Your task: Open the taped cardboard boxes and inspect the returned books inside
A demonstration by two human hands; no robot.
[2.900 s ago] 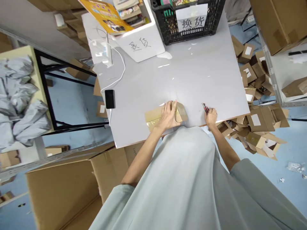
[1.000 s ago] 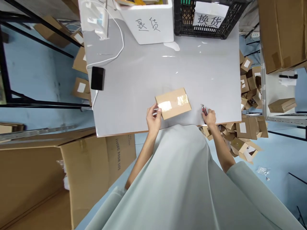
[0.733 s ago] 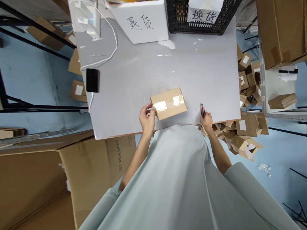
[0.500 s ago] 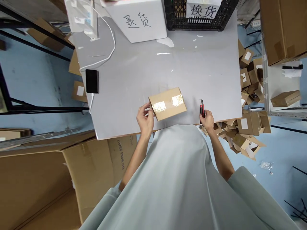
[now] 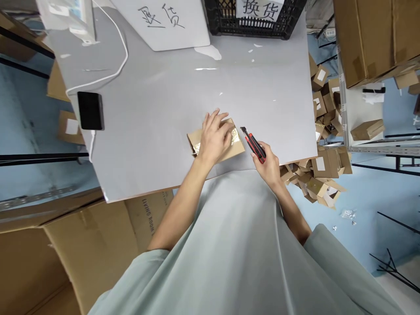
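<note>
The left hand [image 5: 215, 135] lay across the top of a small cardboard box [image 5: 235, 148], back upward, its fingers loosely spread and bent over the board; how firmly they pressed, I could not tell. The box sat flat near the front edge of the grey table [image 5: 157, 100], set at a slight slant, with shiny tape on its upper face on 2 sides of the hand. At its left end a bit of the edge stood out a little.

The right hand [image 5: 269, 165], just to the right of the box, had its fingers closed around a red and black utility knife [image 5: 255, 146], thumb along the handle. The blade end pointed up and to the left, close beside the box's right edge and seemingly apart from it.

Farther left on the table lay a dark phone [image 5: 90, 110] with a white plug at its near end, and beyond it a white power strip [image 5: 80, 22]. At the back stood a white bin [image 5: 177, 35] with 2 handwritten characters, and next to it a black crate [image 5: 225, 22] bearing a paper sign. Cartons [image 5: 328, 105] were heaped beyond the table's right side
</note>
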